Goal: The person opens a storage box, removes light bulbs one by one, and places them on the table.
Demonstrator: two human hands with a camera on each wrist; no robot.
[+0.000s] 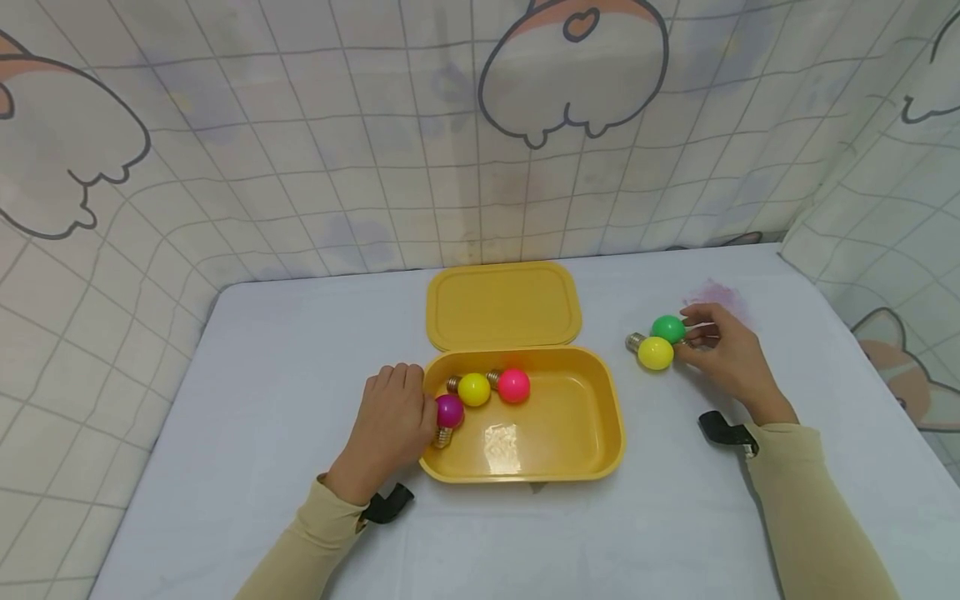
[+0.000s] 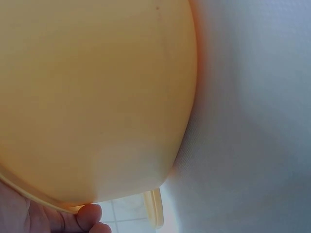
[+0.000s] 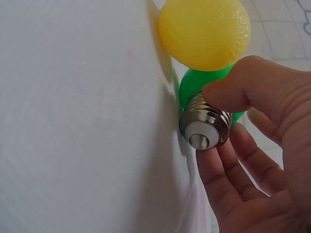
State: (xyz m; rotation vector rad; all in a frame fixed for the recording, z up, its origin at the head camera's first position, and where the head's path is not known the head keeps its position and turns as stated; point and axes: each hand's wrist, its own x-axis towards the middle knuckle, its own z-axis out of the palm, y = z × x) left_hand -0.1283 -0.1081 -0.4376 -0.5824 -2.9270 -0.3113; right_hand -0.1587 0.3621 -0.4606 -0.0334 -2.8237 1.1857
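My left hand (image 1: 392,417) grips the left rim of a yellow plastic box (image 1: 558,454); in the left wrist view the fingertips (image 2: 89,216) curl around its edge. Inside the box, a purple bulb (image 1: 450,410), a yellow bulb (image 1: 474,389) and a pink bulb (image 1: 513,386) lie toward the left. To the right of the box, my right hand (image 1: 723,354) pinches a green bulb (image 1: 667,328) by its metal screw base (image 3: 206,121), between thumb and fingers. Against the green bulb lies another yellow bulb (image 1: 656,353) on the table, its base pointing left.
A yellow lid (image 1: 504,307) lies flat right behind the box. White cloth covers the table (image 1: 300,350), with a pinkish stain (image 1: 720,293) near the back right. A patterned curtain (image 1: 420,183) hangs behind and along both sides.
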